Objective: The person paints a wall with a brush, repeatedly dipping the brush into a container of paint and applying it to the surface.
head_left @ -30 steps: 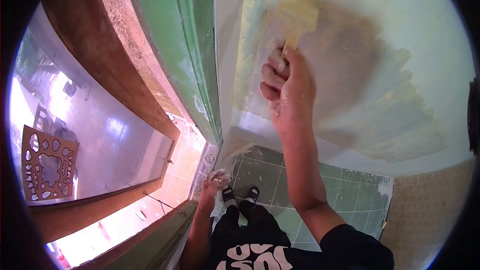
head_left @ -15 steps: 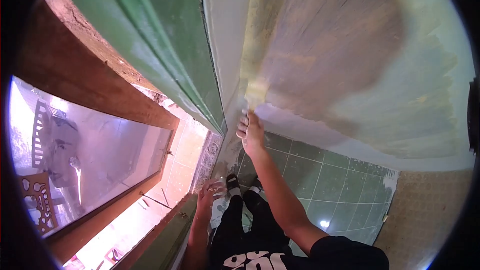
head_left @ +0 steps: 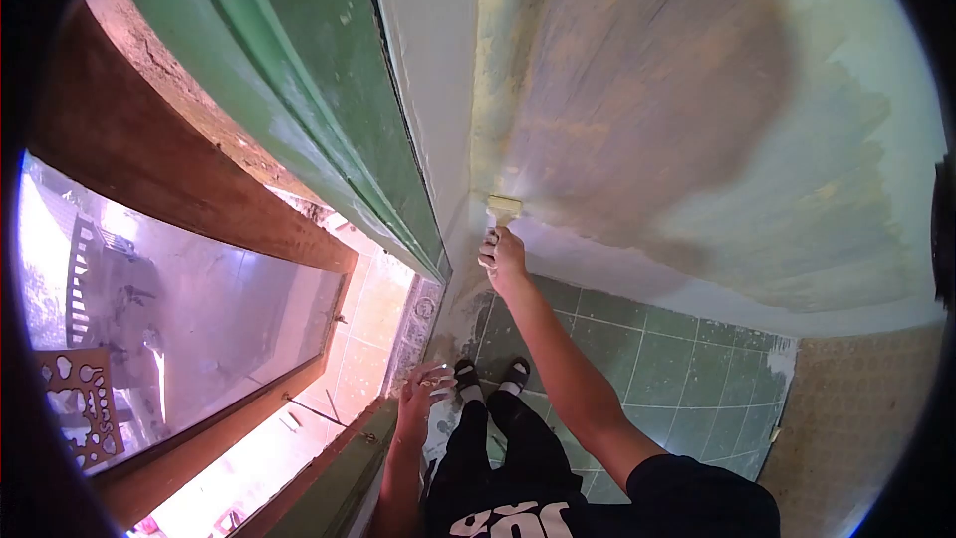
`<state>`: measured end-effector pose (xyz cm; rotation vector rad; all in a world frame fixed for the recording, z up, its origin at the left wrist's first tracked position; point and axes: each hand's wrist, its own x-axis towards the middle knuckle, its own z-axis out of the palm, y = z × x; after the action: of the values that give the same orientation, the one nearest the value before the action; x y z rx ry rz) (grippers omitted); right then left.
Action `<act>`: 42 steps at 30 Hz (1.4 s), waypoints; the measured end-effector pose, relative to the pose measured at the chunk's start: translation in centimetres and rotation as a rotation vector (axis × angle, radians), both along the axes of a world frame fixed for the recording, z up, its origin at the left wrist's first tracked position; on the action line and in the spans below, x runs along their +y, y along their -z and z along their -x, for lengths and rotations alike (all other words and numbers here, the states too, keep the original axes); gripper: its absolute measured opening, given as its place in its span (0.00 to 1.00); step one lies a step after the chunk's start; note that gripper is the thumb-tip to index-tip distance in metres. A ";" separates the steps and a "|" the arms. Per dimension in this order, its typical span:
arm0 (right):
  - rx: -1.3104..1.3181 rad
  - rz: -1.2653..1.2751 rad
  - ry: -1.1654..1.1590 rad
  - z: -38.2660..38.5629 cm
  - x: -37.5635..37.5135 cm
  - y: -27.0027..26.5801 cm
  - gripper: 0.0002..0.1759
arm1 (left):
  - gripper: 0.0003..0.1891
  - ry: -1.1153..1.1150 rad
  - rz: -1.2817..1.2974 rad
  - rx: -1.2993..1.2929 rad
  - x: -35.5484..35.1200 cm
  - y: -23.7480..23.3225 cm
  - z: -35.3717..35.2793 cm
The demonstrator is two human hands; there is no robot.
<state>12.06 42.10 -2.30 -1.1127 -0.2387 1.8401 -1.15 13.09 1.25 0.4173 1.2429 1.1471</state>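
Smeared wall (head_left: 657,90) above green tiles (head_left: 617,349), a broad-ended tool (head_left: 505,206) at the patch's lower corner.
The tool has come down the wall from higher up the patch over the last 2 pictures, which seems to put it at the coating's lower limit; whether it presses the surface cannot be told. It lies just beyond the right hand's (head_left: 506,251) knuckles, its handle clamped in that closed grip, its wide, pale-yellow end pointing away from the wrist. The left hand (head_left: 423,394) hangs low near the doorway, residue-marked fingers apart, with nothing discernible held.
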 end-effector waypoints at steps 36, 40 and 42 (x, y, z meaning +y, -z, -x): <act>-0.536 -0.158 -0.094 -1.2 -7.7 26.1 0.10 | 0.23 0.097 0.131 0.092 -1.6 3.4 0.9; -0.243 -0.020 0.003 -7.5 -14.2 13.9 0.12 | 0.25 0.145 0.068 0.078 0.2 1.8 0.1; -0.233 -0.048 0.079 -10.7 -16.9 9.5 0.14 | 0.24 0.177 -0.006 0.043 1.1 2.0 0.4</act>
<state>22.73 25.18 -11.77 -1.2856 -0.3664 1.6264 -1.56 14.15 -0.70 0.5478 1.2141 0.9963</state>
